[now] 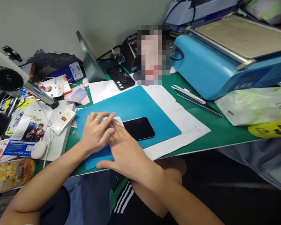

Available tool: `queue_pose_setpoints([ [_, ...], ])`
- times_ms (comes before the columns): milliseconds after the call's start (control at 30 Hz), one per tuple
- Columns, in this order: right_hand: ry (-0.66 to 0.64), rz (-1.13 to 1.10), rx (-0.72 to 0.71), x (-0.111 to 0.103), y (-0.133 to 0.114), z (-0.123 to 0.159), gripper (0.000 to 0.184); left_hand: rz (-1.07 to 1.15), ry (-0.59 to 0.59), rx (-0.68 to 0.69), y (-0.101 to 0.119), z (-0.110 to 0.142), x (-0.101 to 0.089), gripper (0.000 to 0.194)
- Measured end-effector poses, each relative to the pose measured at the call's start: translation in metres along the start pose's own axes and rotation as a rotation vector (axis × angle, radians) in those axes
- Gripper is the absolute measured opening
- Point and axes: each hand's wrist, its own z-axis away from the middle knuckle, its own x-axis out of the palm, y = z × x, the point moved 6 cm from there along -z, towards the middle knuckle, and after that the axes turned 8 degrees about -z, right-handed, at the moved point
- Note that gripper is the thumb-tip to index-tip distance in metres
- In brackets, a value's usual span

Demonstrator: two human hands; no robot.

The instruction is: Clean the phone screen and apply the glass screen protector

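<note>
My left hand, with a ring on one finger, is bent over a white wipe or sheet; its fingers are slightly curved and apart. Flat and stretched out, my right hand crosses beside it, its fingertips on the white piece and against my left fingers, its thumb held away. A black-screened smartphone lies face up just right of the white piece, its left end hidden by my hands. Beneath is a blue mat.
White paper lies under the mat. Tweezers and a pen-like tool rest at right, near a blue heating-plate machine. A black phone case lies behind. Boxes and a metal stand post crowd the left.
</note>
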Motion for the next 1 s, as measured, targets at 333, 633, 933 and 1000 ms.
queue_pose_setpoints([
  [333, 0.047, 0.207, 0.039, -0.008, 0.002, 0.038, 0.11, -0.033, 0.075, 0.04, 0.0, -0.005, -0.008, 0.055],
  [633, 0.062, 0.19, 0.117, -0.028, 0.007, -0.003, 0.112, 0.026, 0.006, -0.029, -0.011, -0.01, 0.0, 0.046],
  [933, 0.057, 0.164, 0.069, -0.043, 0.045, 0.042, 0.112, 0.038, -0.077, 0.058, 0.0, -0.007, 0.001, 0.046],
  [1000, 0.053, 0.155, 0.085, -0.046, 0.055, 0.049, 0.105, 0.065, -0.113, 0.047, 0.001, -0.007, 0.002, 0.049],
])
